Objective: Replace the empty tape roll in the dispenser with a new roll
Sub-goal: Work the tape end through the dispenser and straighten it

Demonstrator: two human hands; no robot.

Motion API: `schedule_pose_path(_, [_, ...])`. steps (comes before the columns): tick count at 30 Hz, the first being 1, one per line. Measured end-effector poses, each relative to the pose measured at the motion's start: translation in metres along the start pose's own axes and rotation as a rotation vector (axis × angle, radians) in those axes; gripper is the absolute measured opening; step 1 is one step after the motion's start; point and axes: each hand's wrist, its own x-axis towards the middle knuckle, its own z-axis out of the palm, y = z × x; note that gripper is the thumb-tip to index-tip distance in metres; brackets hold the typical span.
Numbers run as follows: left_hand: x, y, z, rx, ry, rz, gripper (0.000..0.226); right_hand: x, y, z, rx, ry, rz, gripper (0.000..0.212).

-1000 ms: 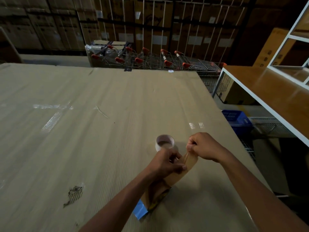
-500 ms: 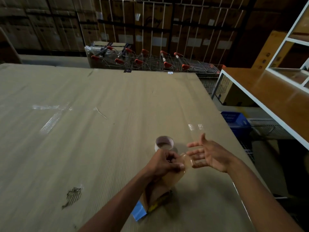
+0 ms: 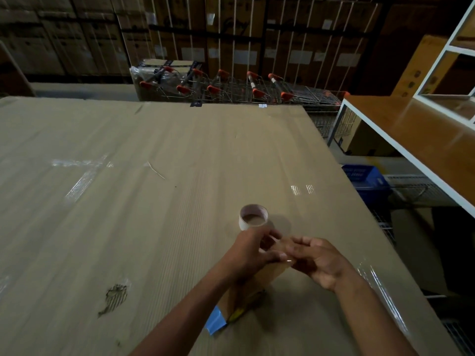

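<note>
An empty white tape core point(image 3: 253, 217) stands upright on the cardboard-covered table point(image 3: 128, 201). Just in front of it my left hand point(image 3: 250, 253) grips the upper end of the tape dispenser point(image 3: 246, 291), which is tilted and wrapped in brown tape. The dispenser's blue end point(image 3: 215, 321) and a yellow part rest on the table below my forearm. My right hand point(image 3: 318, 263) reaches in from the right. Its thumb and fingertips pinch the brown tape end beside my left thumb. The roll inside the dispenser is hidden by my hands.
The table's right edge runs close to my right forearm, with a blue crate point(image 3: 367, 178) on the floor beyond it. A wooden shelf unit point(image 3: 411, 129) stands at the right. Shopping trolleys point(image 3: 231, 86) and stacked boxes line the back.
My right hand first pulled at the tape as a fist, then let go and spread its fingers, and now has come back to the tape end. My left hand kept its hold.
</note>
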Motion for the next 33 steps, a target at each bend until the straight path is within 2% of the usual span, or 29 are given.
schedule_pose_path(3, [-0.008,-0.013,-0.015,0.062,-0.029,-0.012,0.048,-0.006,-0.001,0.011,0.024,-0.118,0.003,0.050])
schedule_pose_path(5, [-0.015,-0.028,-0.025,-0.102,-0.142,-0.151,0.050,-0.004,0.001,0.020,0.024,-0.137,0.004,0.039])
schedule_pose_path(7, [-0.025,-0.042,-0.028,-0.245,-0.286,-0.318,0.066,0.000,0.000,0.023,0.058,-0.091,-0.023,0.027])
schedule_pose_path(9, [-0.033,-0.046,-0.030,-0.160,-0.428,-0.433,0.079,0.003,-0.005,0.021,0.035,-0.035,-0.062,0.026])
schedule_pose_path(13, [-0.042,-0.044,-0.034,-0.220,-0.507,-0.562,0.088,0.010,-0.007,0.017,-0.226,0.098,-0.154,0.028])
schedule_pose_path(15, [-0.045,-0.040,-0.034,-0.239,-0.541,-0.651,0.100,0.015,-0.004,0.022,-0.288,0.163,-0.165,0.029])
schedule_pose_path(17, [-0.049,-0.036,-0.033,-0.236,-0.528,-0.698,0.113,0.023,-0.001,0.022,-0.330,0.216,-0.172,0.030])
schedule_pose_path(19, [-0.056,-0.035,-0.031,-0.263,-0.481,-0.707,0.115,0.029,0.003,0.022,-0.441,0.241,-0.199,0.033])
schedule_pose_path(21, [-0.066,-0.037,-0.027,-0.292,-0.421,-0.683,0.108,0.029,0.009,0.025,-0.635,0.283,-0.243,0.034])
schedule_pose_path(23, [-0.079,-0.041,-0.019,-0.318,-0.325,-0.652,0.100,0.026,0.022,0.031,-0.857,0.309,-0.239,0.023])
schedule_pose_path(25, [-0.090,-0.045,-0.010,-0.330,-0.213,-0.636,0.096,0.021,0.037,0.036,-0.812,0.229,-0.080,0.006])
schedule_pose_path(28, [-0.099,-0.048,0.003,-0.339,-0.087,-0.605,0.086,0.016,0.054,0.039,-0.667,0.124,0.141,0.019])
schedule_pose_path(30, [-0.102,-0.049,0.009,-0.356,-0.077,-0.560,0.088,0.013,0.062,0.044,-0.622,0.163,0.126,0.025])
schedule_pose_path(33, [-0.103,-0.053,0.019,-0.383,-0.116,-0.486,0.106,0.014,0.084,0.056,-0.683,0.330,-0.073,0.041])
